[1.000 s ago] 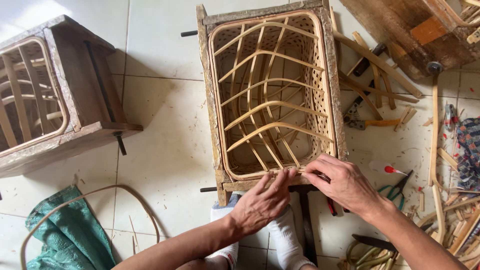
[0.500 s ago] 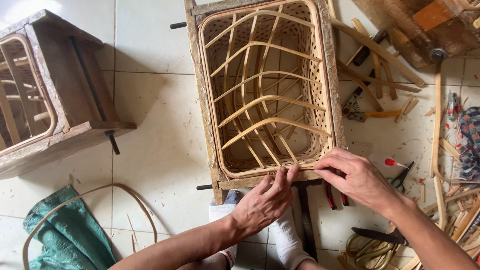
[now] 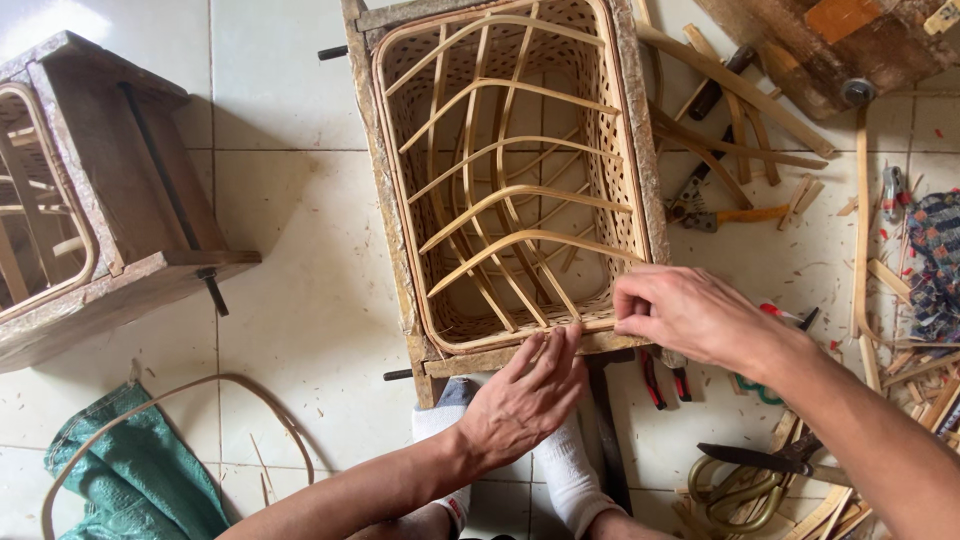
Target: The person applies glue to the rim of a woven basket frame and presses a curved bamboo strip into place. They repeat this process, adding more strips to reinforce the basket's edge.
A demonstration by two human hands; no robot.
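Note:
A rectangular woven cane basket [image 3: 400,200] sits inside a wooden frame mould [image 3: 385,250] on the tiled floor, with curved bamboo strips [image 3: 520,195] arching across its inside. My left hand [image 3: 525,400] lies flat against the near edge of the frame, fingers together and touching the basket's rim. My right hand [image 3: 690,315] pinches the rim at the basket's near right corner, fingers closed on the cane there. Two feet in white socks [image 3: 560,470] brace under the frame.
A second wooden mould [image 3: 110,210] lies at the left. A green cloth [image 3: 140,480] and a bent cane loop [image 3: 200,385] lie lower left. Pliers [image 3: 715,215], red-handled cutters [image 3: 665,380], shears [image 3: 770,460], bamboo offcuts [image 3: 740,140] and a wooden block [image 3: 820,50] crowd the right.
The view has shifted so the basket sits higher and to the left. My right hand moved from the middle of the near rim to its right corner; my left hand stays on the near edge.

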